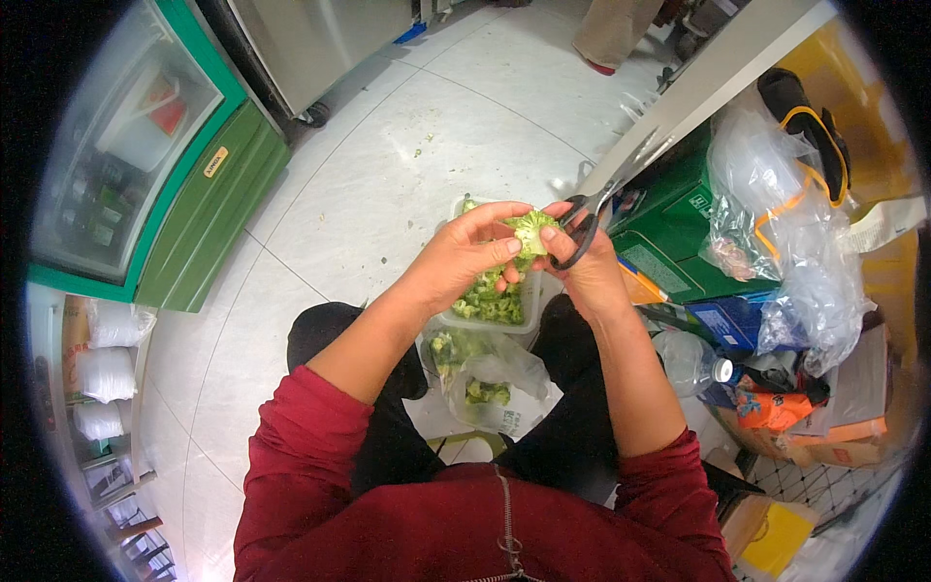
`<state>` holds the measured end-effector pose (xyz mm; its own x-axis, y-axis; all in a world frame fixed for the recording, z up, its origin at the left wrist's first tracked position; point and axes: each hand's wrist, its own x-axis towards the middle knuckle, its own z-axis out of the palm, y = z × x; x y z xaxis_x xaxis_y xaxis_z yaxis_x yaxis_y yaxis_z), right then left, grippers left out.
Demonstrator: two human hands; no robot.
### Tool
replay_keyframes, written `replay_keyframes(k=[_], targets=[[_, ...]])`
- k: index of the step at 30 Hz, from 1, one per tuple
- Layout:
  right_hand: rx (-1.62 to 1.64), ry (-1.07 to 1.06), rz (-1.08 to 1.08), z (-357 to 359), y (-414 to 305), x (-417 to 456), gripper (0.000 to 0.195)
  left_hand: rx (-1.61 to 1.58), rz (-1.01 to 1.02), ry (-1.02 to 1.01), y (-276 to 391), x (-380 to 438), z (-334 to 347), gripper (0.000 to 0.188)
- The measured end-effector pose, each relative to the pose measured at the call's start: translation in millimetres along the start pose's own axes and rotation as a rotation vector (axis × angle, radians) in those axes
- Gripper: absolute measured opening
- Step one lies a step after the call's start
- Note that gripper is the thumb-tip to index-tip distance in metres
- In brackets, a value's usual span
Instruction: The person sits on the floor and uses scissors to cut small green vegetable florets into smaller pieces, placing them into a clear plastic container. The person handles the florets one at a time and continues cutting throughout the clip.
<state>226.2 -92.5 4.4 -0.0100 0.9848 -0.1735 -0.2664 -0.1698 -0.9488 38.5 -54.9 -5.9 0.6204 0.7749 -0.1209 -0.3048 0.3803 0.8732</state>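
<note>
Between my two hands is a broccoli floret (531, 231), its pale cut side towards me. My left hand (484, 244) grips it from the left with thumb and fingers. Against its right side rests the thumb of my right hand (585, 254), which also holds black-handled scissors (582, 251). Their metal blades point up and to the right, away from the floret. Below my hands a clear plastic tub (534, 313) holds many cut broccoli pieces (491, 298); my left hand hides part of it. Nearer my body lies a translucent plastic bag (509, 364) with more broccoli in it.
A green glass-doored fridge (211, 196) stands at left. On the right are a green box (658, 240), plastic bags (807, 291), a clear bottle (687, 364) and cardboard. Broccoli crumbs (418, 151) dot the tiled floor. Another person's leg (614, 33) shows at the top.
</note>
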Motion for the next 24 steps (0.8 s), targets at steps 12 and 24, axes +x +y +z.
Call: replay_keyframes(k=[12, 24], targets=[[-0.493, -0.057, 0.137, -16, -13, -20, 0.027, 0.070, 0.173, 0.334, 11, 4, -35, 0.032], [-0.902, -0.240, 0.053, -25, 21, -30, 0.016, 0.144, 0.197, 0.436, 11, 9, -37, 0.032]])
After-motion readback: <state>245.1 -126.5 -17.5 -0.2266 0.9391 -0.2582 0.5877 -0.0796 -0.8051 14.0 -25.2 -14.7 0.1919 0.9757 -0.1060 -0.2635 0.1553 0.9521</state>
